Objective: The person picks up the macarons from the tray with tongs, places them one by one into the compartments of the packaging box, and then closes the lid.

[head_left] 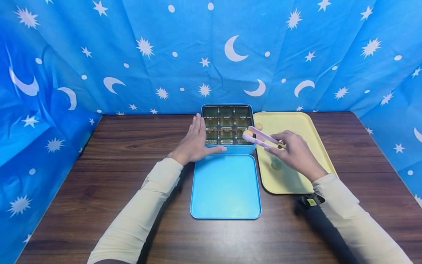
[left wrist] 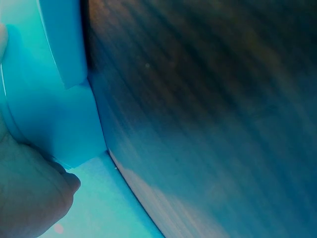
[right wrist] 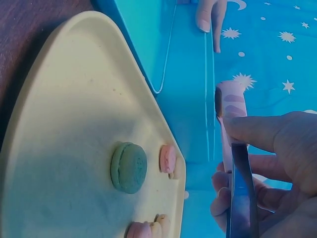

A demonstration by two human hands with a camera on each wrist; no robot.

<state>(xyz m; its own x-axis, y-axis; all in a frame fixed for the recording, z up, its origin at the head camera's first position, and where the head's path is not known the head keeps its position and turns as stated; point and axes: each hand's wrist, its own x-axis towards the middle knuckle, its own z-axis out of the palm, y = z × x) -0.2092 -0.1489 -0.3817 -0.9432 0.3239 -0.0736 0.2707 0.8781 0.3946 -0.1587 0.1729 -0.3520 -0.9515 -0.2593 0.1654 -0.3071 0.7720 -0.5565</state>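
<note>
My left hand (head_left: 192,142) lies along the left side of a blue tin (head_left: 230,149), fingers straight and thumb across its front. Inside the tin is a dark divided insert (head_left: 226,122) with several compartments. My right hand (head_left: 294,149) grips pink-tipped tongs (head_left: 263,135), which pinch a yellow macaron (head_left: 247,133) over the tin's front right corner. In the right wrist view the tongs' metal handle (right wrist: 241,191) lies between thumb and fingers; the macaron is hidden there. A green macaron (right wrist: 130,168) and a pink macaron (right wrist: 168,158) rest on a yellow tray (right wrist: 64,99).
The blue lid (head_left: 225,187) lies in front of the tin, close against it. More macarons (right wrist: 148,229) show at the bottom of the right wrist view. A blue curtain (head_left: 191,33) with stars and moons hangs behind the wooden table (head_left: 132,146).
</note>
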